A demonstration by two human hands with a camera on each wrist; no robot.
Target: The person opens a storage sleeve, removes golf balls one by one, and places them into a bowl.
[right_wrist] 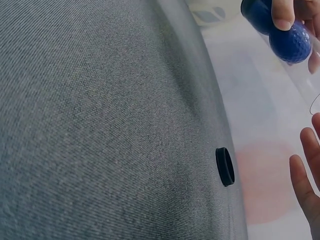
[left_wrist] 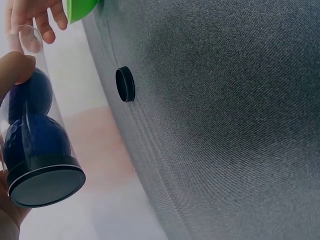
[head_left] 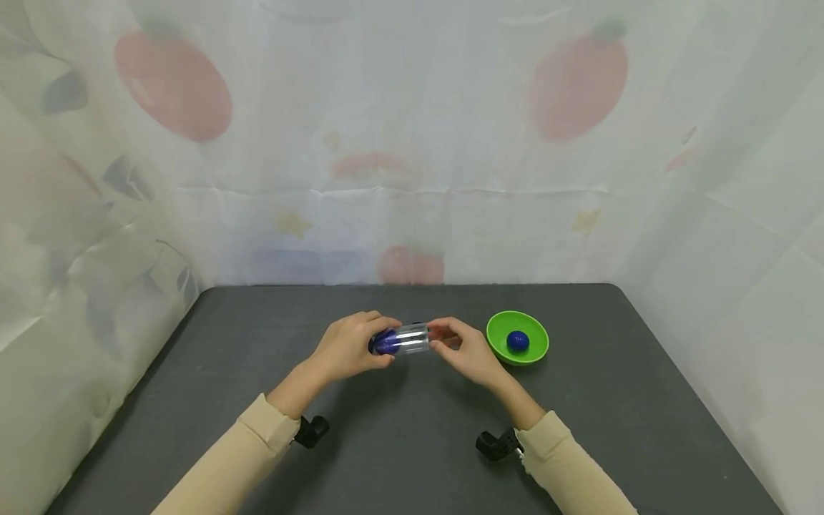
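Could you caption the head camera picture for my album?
Two hands hold a clear tube of blue balls beside a green bowl.

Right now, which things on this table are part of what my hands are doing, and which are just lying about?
In use:
clear tube, held by left hand and right hand
two blue balls inside it
green bowl holding another blue ball

Lying about:
black cap on the grey table
fruit-print curtain behind
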